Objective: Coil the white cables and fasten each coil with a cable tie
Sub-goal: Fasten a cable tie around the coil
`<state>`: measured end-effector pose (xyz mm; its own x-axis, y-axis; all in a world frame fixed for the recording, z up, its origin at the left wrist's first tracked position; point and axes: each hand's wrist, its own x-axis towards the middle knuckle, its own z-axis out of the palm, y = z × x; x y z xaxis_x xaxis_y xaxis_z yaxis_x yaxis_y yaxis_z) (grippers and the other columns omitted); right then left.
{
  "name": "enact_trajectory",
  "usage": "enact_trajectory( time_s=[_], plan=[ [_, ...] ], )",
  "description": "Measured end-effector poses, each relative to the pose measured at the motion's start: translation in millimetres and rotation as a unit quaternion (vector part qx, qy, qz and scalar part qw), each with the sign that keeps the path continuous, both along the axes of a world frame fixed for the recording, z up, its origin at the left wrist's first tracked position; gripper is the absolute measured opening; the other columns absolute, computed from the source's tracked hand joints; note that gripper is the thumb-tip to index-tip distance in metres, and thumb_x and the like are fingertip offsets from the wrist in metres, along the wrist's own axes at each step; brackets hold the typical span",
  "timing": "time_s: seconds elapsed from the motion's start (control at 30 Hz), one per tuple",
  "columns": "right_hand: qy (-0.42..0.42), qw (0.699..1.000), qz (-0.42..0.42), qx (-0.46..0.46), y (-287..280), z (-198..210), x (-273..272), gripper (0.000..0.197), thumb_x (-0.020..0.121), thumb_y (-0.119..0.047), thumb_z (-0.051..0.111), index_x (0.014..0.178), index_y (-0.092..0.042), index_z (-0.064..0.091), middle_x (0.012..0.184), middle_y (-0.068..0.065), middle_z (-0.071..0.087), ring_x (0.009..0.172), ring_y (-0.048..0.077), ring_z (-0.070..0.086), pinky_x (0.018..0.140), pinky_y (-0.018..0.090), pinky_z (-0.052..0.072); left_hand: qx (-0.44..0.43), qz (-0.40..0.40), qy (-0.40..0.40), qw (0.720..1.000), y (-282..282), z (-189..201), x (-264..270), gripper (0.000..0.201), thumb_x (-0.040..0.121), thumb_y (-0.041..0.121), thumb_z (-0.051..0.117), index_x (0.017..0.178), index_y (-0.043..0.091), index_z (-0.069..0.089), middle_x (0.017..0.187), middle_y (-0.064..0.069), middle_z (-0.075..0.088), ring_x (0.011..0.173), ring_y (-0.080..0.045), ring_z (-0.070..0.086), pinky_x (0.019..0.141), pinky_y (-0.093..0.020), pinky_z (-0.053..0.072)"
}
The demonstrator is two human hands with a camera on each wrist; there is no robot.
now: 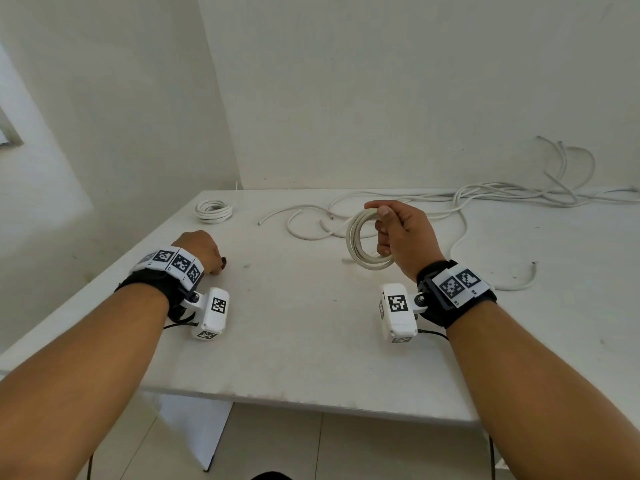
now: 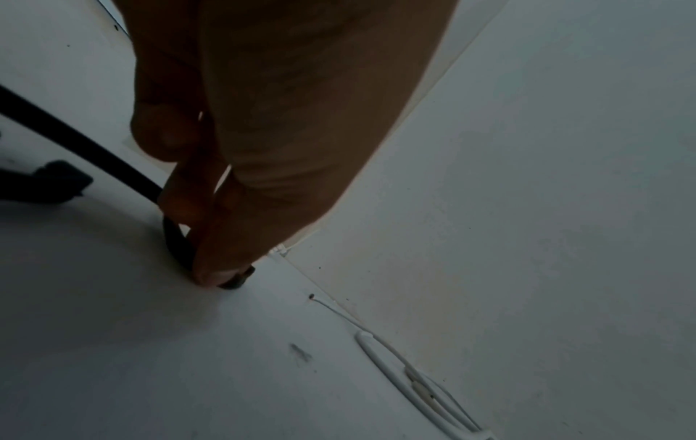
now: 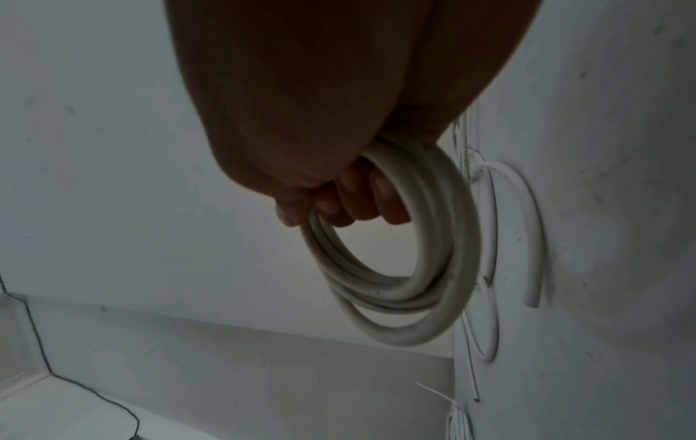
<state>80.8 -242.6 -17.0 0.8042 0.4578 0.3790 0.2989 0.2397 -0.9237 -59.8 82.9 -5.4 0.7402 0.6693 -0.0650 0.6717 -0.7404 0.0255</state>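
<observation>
A white cable coil (image 1: 363,240) is gripped by the right hand (image 1: 403,233); left of it, a small dark object (image 2: 233,279) is pinched by the left hand (image 1: 202,251) on the surface (image 1: 304,323).

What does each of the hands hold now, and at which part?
The right hand grips the white cable coil by its right side. The left hand pinches a small dark object.

A white cable coil (image 1: 363,239) of several loops stands nearly upright, its lowest loop touching the desk (image 1: 298,341) near the middle. A finished coil (image 1: 213,211), tie tail sticking up, lies flat at the far left corner. Loose white cables (image 1: 485,199) sprawl tangled along the far edge toward the right.
</observation>
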Motion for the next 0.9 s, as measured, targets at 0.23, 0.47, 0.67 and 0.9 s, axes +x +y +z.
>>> enact_trajectory(
  time_s=[0.23, 0.47, 0.67, 0.9],
  plan=[
    [0.003, 1.0, 0.001, -0.001, 0, 0, -1, 0.027, 0.106, -0.012, 0.041, 0.109, -0.003, 0.066, 0.059, -0.006, 0.039, 0.048, 0.011, 0.029, 0.045, 0.024, 0.031, 0.005, -0.032, -0.127, 0.991, -27, 11, 1, 0.014, 0.096, 0.02, 0.053, 0.099, 0.01, 0.062, 0.106, -0.015, 0.067, 0.096, -0.031, 0.061, 0.077, -0.032, 0.044],
    [0.005, 1.0, 0.002, 0.007, -1, 0, -1, 0.027, 0.106, -0.012, 0.04, 0.109, -0.003, 0.066, 0.061, -0.002, 0.036, 0.048, 0.01, 0.028, 0.044, 0.023, 0.031, -0.105, -0.08, -0.289, 0.948, -60, 20, 22, 0.013, 0.094, 0.017, 0.05, 0.106, 0.012, 0.053, 0.093, -0.007, 0.063, 0.081, -0.023, 0.059, 0.068, -0.03, 0.042],
    [0.018, 1.0, -0.002, 0.02, -2, -1, 2, 0.028, 0.106, -0.013, 0.041, 0.111, -0.001, 0.065, 0.061, -0.003, 0.035, 0.049, 0.011, 0.029, 0.045, 0.024, 0.032, -0.183, -0.135, -0.393, 0.891, -86, 25, 43, 0.015, 0.089, 0.027, 0.066, 0.098, 0.018, 0.057, 0.085, 0.005, 0.063, 0.077, -0.015, 0.061, 0.064, -0.023, 0.045],
    [0.091, 0.99, 0.026, 0.108, -3, 3, 7, 0.027, 0.106, -0.014, 0.04, 0.107, -0.004, 0.066, 0.062, -0.001, 0.034, 0.049, 0.01, 0.028, 0.044, 0.021, 0.031, -0.389, -0.192, -0.455, 0.778, -122, 13, 70, 0.014, 0.094, 0.012, 0.06, 0.091, 0.019, 0.073, 0.079, 0.001, 0.069, 0.068, -0.013, 0.061, 0.072, -0.027, 0.051]
  ],
)
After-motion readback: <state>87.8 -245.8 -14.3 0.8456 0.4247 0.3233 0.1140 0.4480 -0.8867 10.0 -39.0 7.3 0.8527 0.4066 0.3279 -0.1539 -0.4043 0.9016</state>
